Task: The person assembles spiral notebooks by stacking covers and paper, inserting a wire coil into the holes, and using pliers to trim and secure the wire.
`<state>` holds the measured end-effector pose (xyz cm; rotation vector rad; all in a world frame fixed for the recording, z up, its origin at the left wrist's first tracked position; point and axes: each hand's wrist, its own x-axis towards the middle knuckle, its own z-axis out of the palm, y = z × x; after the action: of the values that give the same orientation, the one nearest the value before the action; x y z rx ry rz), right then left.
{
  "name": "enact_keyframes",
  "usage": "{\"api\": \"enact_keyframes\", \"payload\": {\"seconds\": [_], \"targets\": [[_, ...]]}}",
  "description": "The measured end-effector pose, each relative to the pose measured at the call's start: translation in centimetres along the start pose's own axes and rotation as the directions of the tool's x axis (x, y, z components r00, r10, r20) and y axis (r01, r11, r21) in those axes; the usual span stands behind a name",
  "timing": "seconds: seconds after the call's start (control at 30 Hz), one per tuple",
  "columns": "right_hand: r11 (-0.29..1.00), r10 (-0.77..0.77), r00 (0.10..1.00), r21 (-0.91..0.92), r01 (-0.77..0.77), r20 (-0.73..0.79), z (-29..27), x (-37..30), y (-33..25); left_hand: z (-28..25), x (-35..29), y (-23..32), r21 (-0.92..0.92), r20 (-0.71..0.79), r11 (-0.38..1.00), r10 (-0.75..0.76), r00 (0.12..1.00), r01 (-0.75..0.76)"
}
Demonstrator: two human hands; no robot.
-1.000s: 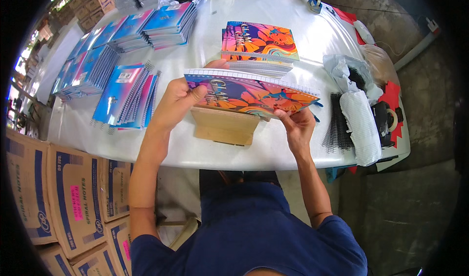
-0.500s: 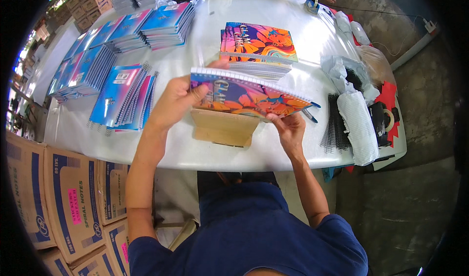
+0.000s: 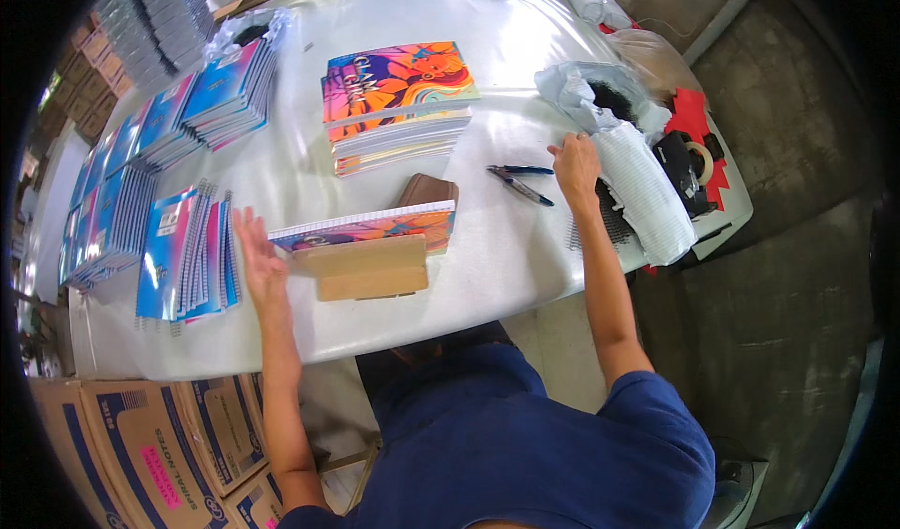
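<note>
My left hand (image 3: 262, 259) is open, fingers stretched out, at the left end of an unbound notebook (image 3: 437, 229). The notebook stands on edge, its punched white edge upward, behind a folded cardboard stand (image 3: 370, 268). A brown block (image 3: 431, 190) shows behind it. My right hand (image 3: 577, 168) is at the right, just above black spiral coils (image 3: 611, 220) beside a white wrapped bundle (image 3: 645, 192). Its fingers are drawn together; whatever they hold is too small to make out. Two pliers-like tools with dark handles (image 3: 521, 182) lie left of that hand.
A stack of orange-and-purple notebooks (image 3: 403, 89) stands beyond the stand. Several piles of blue-pink spiral notebooks (image 3: 169, 248) fill the table's left. A plastic bag of black coils (image 3: 605, 98), a tape roll (image 3: 700, 163) and red scraps are at right. Cardboard cartons (image 3: 141, 454) stand lower left.
The notebook held in both hands now stands behind the cardboard stand. My left hand has let go of it, and my right hand has moved right to the coils. The view has shifted.
</note>
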<state>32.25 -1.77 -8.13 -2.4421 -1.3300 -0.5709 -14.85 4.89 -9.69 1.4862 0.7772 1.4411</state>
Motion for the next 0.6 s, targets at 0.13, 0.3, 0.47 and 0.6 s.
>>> {"api": "enact_keyframes", "payload": {"seconds": [0.13, 0.3, 0.47, 0.6], "targets": [[0.963, 0.012, 0.999, -0.270, -0.001, 0.042, 4.5, 1.8, 4.4, 0.8, 1.1, 3.3, 0.080, -0.078, 0.995, 0.062, 0.995, -0.056], [0.988, -0.079, 0.986, -0.120, 0.097, 0.148, 2.8, 2.3, 4.5, 1.3, 1.3, 6.4, 0.140, -0.099, 0.976, 0.184, 0.978, -0.169], [0.966, -0.073, 0.997, 0.248, 0.074, -0.012, 0.5, 2.4, 4.9, 4.4, 1.2, 9.5, 0.462, 0.080, 0.840, 0.279, 0.957, -0.284], [0.745, -0.312, 0.949, 0.609, 0.272, -0.043, -6.2, 1.1, -1.5, 10.6, 1.3, 11.9, 0.704, 0.522, 0.430, 0.227, 0.822, -0.565]]}}
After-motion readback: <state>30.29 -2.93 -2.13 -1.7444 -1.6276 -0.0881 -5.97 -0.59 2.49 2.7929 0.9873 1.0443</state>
